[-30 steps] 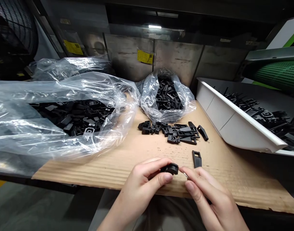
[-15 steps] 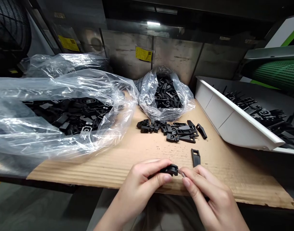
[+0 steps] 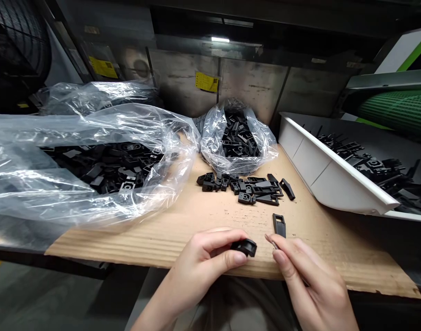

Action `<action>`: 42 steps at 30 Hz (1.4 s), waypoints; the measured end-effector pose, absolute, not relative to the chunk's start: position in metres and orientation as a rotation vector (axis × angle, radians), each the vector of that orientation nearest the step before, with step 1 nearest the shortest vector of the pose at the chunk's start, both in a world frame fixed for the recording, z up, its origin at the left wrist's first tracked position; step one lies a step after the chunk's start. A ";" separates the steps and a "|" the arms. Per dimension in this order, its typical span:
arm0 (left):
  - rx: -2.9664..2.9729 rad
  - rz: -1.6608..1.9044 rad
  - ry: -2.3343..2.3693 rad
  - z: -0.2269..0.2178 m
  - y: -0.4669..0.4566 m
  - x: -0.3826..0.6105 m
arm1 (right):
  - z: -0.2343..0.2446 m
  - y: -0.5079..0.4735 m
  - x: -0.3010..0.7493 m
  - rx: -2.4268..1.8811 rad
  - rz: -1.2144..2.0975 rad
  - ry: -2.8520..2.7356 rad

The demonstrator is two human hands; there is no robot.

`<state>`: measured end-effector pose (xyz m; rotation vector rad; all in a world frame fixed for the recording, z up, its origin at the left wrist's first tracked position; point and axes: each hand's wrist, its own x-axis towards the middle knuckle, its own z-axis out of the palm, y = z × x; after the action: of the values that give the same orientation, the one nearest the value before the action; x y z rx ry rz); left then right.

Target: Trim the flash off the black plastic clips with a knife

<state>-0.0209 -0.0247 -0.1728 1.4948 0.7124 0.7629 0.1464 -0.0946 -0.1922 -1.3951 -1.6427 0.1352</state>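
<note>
My left hand [image 3: 207, 259] pinches a small black plastic part [image 3: 245, 247] between thumb and fingers, just above the near edge of the cardboard sheet [image 3: 134, 239]. My right hand [image 3: 307, 280] is closed on a thin metal tool [image 3: 275, 245] whose tip sits a little to the right of the part, not touching it. A single flat black part [image 3: 279, 225] lies on the cardboard just beyond my right hand. Farther back lies a loose heap of black parts [image 3: 247, 188].
A large clear bag of black parts [image 3: 93, 161] fills the left. A smaller open bag [image 3: 238, 138] stands at the back centre. A white tray [image 3: 327, 170] with more black parts slants along the right. Metal panels close off the back.
My right hand has drawn the tool tip away from the black part to the right; a gap now shows between them. The left hand keeps its hold.
</note>
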 end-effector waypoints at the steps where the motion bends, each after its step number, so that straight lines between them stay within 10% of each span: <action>1: 1.532 0.788 0.719 -0.173 -0.025 -0.020 | -0.191 -0.097 0.148 -1.397 0.178 -1.651; 33: 1.910 0.997 0.767 -0.188 -0.033 -0.020 | -0.166 -0.096 0.145 -1.444 1.078 -1.591; 42: 1.819 0.939 0.798 -0.183 -0.032 -0.017 | -0.178 -0.088 0.141 -1.385 0.709 -1.421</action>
<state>-0.0174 -0.0321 -0.1828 1.8192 0.7984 0.9387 0.1414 -0.0881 -0.1778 -1.3854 -1.4215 0.7087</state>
